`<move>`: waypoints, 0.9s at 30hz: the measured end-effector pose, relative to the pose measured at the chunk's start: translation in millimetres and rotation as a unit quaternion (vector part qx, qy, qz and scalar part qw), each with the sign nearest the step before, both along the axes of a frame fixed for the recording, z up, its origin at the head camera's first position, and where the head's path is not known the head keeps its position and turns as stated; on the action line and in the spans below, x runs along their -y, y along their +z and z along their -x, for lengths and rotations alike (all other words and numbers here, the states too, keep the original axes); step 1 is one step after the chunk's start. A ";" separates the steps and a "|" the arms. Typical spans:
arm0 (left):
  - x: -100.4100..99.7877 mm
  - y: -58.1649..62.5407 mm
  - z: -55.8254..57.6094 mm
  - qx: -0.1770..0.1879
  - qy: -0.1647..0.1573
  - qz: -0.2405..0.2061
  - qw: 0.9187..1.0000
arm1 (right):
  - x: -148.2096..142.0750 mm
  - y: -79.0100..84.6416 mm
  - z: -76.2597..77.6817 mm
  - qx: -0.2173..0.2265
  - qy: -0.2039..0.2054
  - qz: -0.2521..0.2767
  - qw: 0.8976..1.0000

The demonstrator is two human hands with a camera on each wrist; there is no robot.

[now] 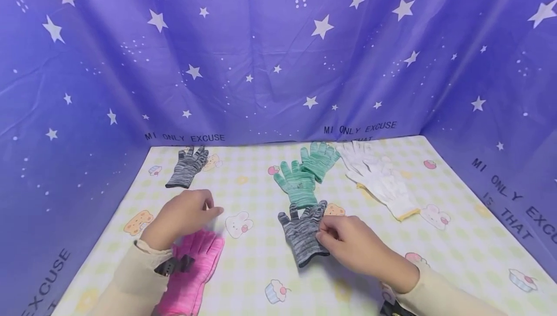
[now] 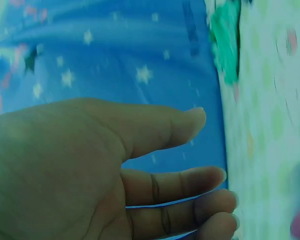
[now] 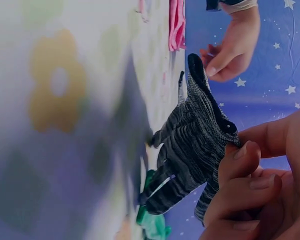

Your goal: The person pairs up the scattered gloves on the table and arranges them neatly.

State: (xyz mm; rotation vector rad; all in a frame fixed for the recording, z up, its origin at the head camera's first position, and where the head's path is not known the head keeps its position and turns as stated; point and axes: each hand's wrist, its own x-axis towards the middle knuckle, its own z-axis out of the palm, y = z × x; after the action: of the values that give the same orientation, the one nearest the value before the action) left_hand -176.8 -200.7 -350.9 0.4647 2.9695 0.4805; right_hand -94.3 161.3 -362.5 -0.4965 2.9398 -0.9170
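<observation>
The left hand [image 1: 184, 215] hovers, fingers loosely parted; the right hand [image 1: 354, 242] pinches a gray glove [image 1: 303, 234]. Beneath them I see checked tablecloth [image 1: 243, 272]; beyond, starry curtain [image 1: 243, 40].

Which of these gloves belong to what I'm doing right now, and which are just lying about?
Part of the job:
gray striped knit glove, pinched by your right hand
probably the back-left gray glove, apparently its match

Just lying about, seemingly:
pink gloves, by your left wrist
green gloves, center
white gloves, right

Room lies between the pink gloves [image 1: 196, 272] and held grey glove [image 1: 303, 236] (green gloves [image 1: 297, 186] obstruct behind it).
</observation>
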 end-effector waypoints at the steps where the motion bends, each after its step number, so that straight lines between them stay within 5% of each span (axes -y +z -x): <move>1: -6.2 1.7 -4.8 -0.009 -0.003 0.004 1.000 | -1.9 -2.0 -2.2 0.004 -0.004 -0.001 1.000; 10: -51.1 6.0 -44.3 -0.079 -0.075 0.033 0.994 | -13.5 -13.7 -18.2 0.029 -0.012 -0.009 0.999; 27: -112.1 -8.7 -94.5 -0.156 -0.234 0.059 0.958 | -17.4 -26.3 -37.7 0.095 0.018 -0.038 0.995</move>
State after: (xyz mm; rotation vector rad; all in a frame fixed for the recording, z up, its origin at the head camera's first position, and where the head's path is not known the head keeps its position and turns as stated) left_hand -82.2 -88.5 -359.6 1.2927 2.9877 0.1918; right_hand -56.6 178.7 -388.8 -0.4326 2.7728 -0.7977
